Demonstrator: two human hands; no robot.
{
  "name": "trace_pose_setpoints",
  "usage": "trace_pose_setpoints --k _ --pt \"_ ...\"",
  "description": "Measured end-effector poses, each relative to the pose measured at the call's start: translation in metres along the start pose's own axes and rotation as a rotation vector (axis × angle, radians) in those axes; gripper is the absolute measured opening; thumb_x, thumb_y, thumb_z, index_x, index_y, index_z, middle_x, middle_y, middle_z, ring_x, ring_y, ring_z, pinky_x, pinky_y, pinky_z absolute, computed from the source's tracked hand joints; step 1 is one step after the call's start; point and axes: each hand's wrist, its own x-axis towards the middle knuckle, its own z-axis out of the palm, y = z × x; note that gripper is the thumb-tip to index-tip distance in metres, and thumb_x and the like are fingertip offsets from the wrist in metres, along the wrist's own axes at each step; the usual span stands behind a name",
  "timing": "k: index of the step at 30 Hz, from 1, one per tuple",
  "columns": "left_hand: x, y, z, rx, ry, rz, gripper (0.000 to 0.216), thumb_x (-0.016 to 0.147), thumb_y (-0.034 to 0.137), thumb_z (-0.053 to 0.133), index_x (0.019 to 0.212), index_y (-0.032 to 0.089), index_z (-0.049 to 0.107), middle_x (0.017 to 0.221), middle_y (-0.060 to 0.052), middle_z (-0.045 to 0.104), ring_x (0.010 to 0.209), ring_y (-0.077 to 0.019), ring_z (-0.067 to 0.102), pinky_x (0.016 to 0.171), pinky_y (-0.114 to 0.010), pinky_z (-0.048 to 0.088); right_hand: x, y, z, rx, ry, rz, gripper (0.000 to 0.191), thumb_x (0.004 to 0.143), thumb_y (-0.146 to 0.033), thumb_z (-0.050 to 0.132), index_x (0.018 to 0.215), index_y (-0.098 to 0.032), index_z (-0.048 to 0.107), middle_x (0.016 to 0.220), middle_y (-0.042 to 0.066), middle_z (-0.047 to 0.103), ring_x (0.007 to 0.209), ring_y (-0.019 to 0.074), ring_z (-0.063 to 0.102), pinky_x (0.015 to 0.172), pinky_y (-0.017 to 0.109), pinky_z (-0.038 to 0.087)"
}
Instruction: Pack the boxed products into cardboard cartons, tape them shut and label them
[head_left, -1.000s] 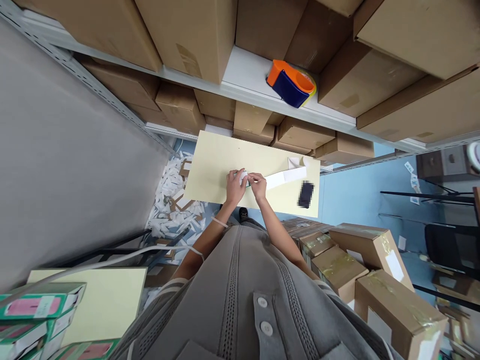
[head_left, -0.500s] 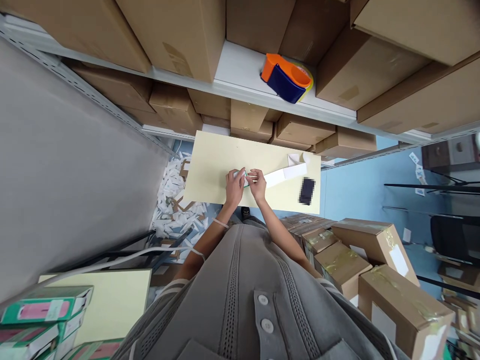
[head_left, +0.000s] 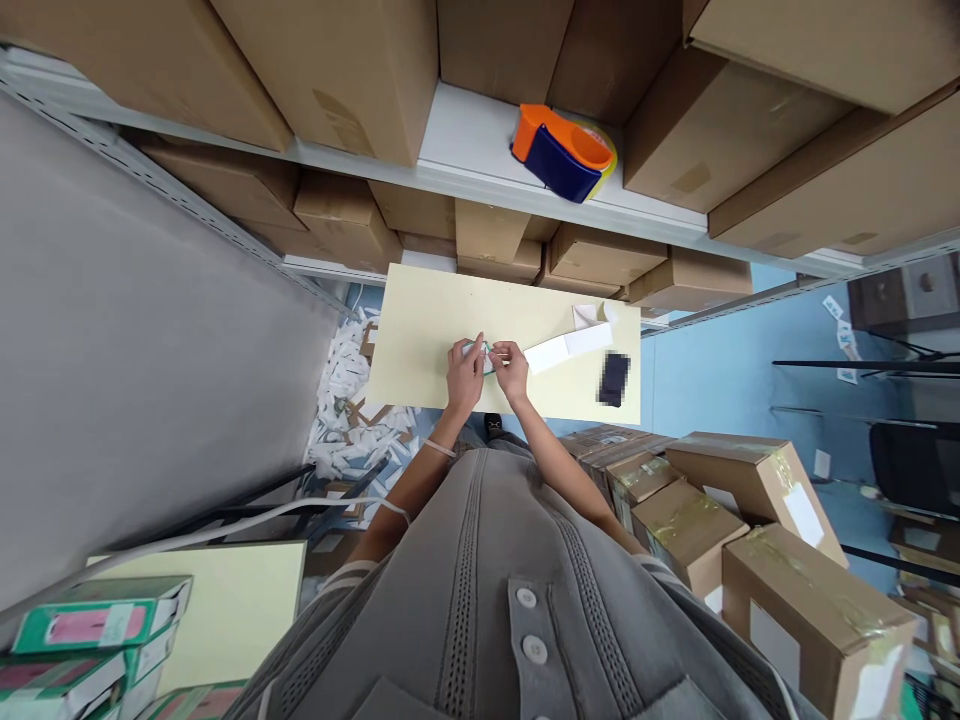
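Note:
Over the pale yellow tabletop [head_left: 420,320], my left hand [head_left: 465,374] is closed around a small green-and-white box [head_left: 488,366], its fingers covering much of it. My right hand [head_left: 511,372] meets the box's right end with bent fingers pinched together; whatever lies between those fingertips is too small to make out. Just right of that hand lies a strip of white labels [head_left: 568,347], its far end curled up. A dark, pixelated rectangular object [head_left: 614,379] rests near the table's right edge.
Cardboard boxes [head_left: 491,230] fill the shelves beyond the table. An orange-and-blue tape dispenser [head_left: 562,152] sits on the upper shelf. White paper scraps [head_left: 352,430] cover the floor at left. Green boxes [head_left: 97,625] are stacked lower left, taped cartons [head_left: 810,590] lower right.
Both hands stay together at the box and have shifted slightly left in view. The right fingers have drawn in closer to the box. The label strip and dark object appear unmoved.

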Motion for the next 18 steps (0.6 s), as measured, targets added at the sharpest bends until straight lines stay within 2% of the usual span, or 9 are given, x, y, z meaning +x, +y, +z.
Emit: trace_pose_setpoints --k 10,18 --pt "0.0009 -0.0006 -0.0021 0.076 -0.062 -0.024 0.052 0.102 0.042 0.032 0.151 0.028 0.041 0.128 -0.013 0.052 0.119 -0.0269 0.047 0.092 -0.037 0.048 -0.0015 -0.0025 0.0003 -0.062 -0.003 0.021 0.011 0.082 -0.031 0.056 0.089 -0.023 0.06 0.092 0.005 0.072 0.084 0.0194 0.066 0.081 0.033 0.054" --pt "0.0027 0.004 -0.0023 0.06 -0.019 -0.054 0.048 0.101 0.038 0.034 0.143 0.027 0.053 0.125 -0.013 0.055 0.117 -0.0282 0.048 0.09 -0.037 0.049 -0.0007 -0.0046 -0.0011 -0.045 -0.032 0.06 0.011 0.082 -0.031 0.057 0.089 -0.023 0.059 0.093 0.005 0.072 0.085 0.0192 0.065 0.085 0.035 0.054"
